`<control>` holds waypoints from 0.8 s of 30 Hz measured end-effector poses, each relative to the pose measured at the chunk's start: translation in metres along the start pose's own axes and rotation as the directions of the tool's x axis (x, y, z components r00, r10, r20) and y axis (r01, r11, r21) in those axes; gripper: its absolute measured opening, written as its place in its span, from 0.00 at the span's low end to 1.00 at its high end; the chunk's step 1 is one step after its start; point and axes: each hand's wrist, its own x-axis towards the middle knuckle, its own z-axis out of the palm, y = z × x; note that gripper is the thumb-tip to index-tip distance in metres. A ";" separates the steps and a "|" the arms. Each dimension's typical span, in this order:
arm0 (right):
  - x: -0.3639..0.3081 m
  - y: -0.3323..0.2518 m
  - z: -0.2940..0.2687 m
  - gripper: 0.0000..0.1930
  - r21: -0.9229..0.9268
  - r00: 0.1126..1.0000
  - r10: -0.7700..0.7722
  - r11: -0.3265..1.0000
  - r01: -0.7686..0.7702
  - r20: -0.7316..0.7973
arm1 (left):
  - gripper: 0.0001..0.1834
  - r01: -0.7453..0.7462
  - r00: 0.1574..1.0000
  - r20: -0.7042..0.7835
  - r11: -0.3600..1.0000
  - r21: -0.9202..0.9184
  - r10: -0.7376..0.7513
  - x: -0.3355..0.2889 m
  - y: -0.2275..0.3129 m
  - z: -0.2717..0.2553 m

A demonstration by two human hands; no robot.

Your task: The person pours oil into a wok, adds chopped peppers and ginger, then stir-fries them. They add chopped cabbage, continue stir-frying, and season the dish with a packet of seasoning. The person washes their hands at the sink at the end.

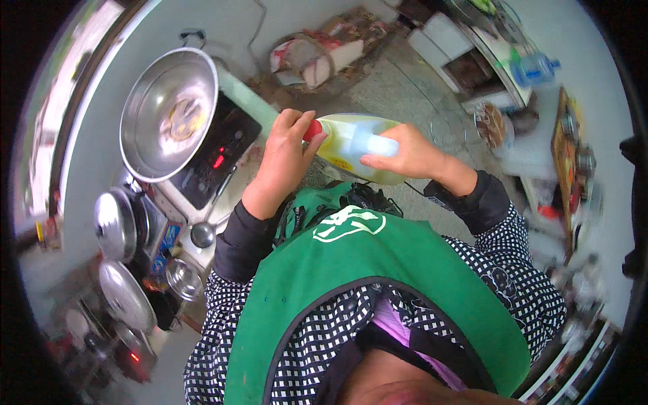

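I hold a large plastic bottle of pale yellow liquid (351,145) sideways in front of my chest. My left hand (283,158) is wrapped around its red cap (312,129), fingers closed on it. My right hand (405,155) grips the bottle's body from the right side. A wide steel wok (169,111) sits on a black induction cooker (212,158) with a red lit display, just left of my left hand. I wear a green apron over a checked shirt.
Steel lids and pots (118,226) and a ladle (202,235) crowd the counter at lower left. A broken box with rubbish (317,54) lies on the floor ahead. A water jug (536,67), shelves and kitchenware stand at the right.
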 end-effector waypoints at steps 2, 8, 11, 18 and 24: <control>-0.024 0.003 0.009 0.18 0.000 0.997 0.013 1.000 -0.013 -0.081 | 0.17 -0.128 0.989 0.066 0.991 -0.027 0.129 0.001 0.007 0.004; -0.099 0.016 0.053 0.22 0.025 0.925 0.211 0.976 -0.214 -0.316 | 0.16 -0.439 0.743 0.343 0.805 -0.399 0.575 0.011 0.020 0.023; -0.141 0.028 0.084 0.24 0.100 0.859 0.300 0.953 -0.285 -0.415 | 0.22 -0.414 0.583 0.419 0.698 -0.584 0.696 0.006 0.036 0.047; -0.251 0.037 0.170 0.26 0.351 0.618 0.589 0.808 -0.474 -0.520 | 0.27 -0.569 0.551 0.384 0.671 -0.476 0.741 -0.048 0.115 0.118; -0.355 0.045 0.224 0.27 0.539 0.358 0.702 0.707 -0.458 -0.616 | 0.18 -0.687 0.252 0.635 0.597 -0.414 0.730 -0.114 0.198 0.197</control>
